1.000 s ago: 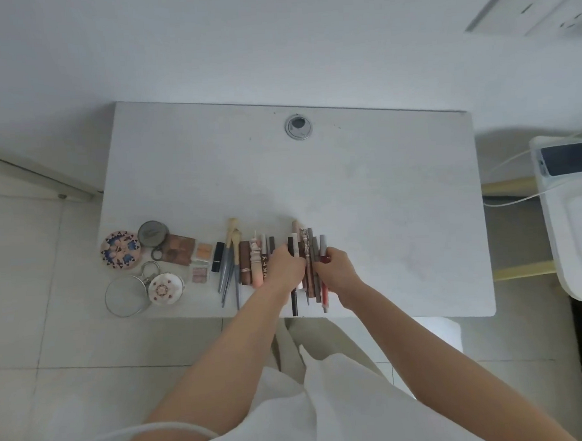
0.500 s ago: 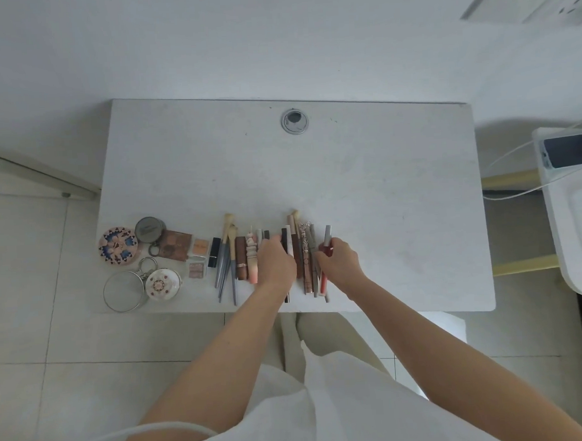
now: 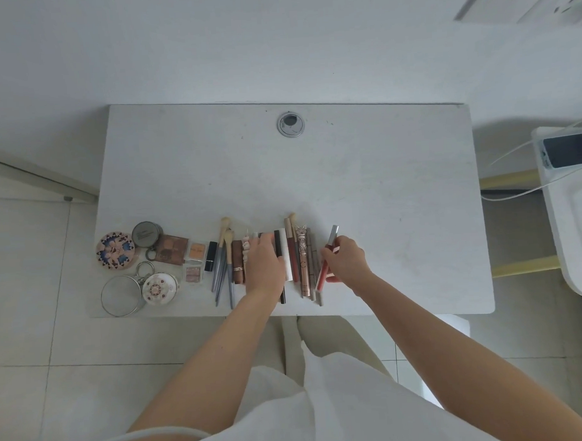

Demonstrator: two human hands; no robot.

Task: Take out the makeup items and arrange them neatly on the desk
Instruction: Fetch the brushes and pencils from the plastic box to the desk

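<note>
A: Layout, left to right?

B: Makeup items sat in a row along the near edge of the surface [image 3: 364,170]. Far left: patterned round compact [image 3: 115,250], dark round jar [image 3: 146,234], round mirror [image 3: 121,295], small white compact [image 3: 159,288]. Then brown palette [image 3: 171,249], orange pan [image 3: 197,251], brushes [image 3: 223,261], all lying lengthwise.

A: Hands?

B: Left hand [image 3: 264,268] was palm down, fingers straight and relaxed, lying over the tubes mid-row, forearm reaching in from the lower left. It gripped nothing I could see. Just right of it: black pencil [image 3: 278,244], white tube [image 3: 288,257], ornate gold tube [image 3: 303,259].

A: Right?

B: Right hand [image 3: 346,263] was at the row's right end, fingers curled, pinching a red lip gloss tube [image 3: 328,260]. The tube was tilted, silver cap pointing away; whether its lower end touched the surface, can't tell.
</note>
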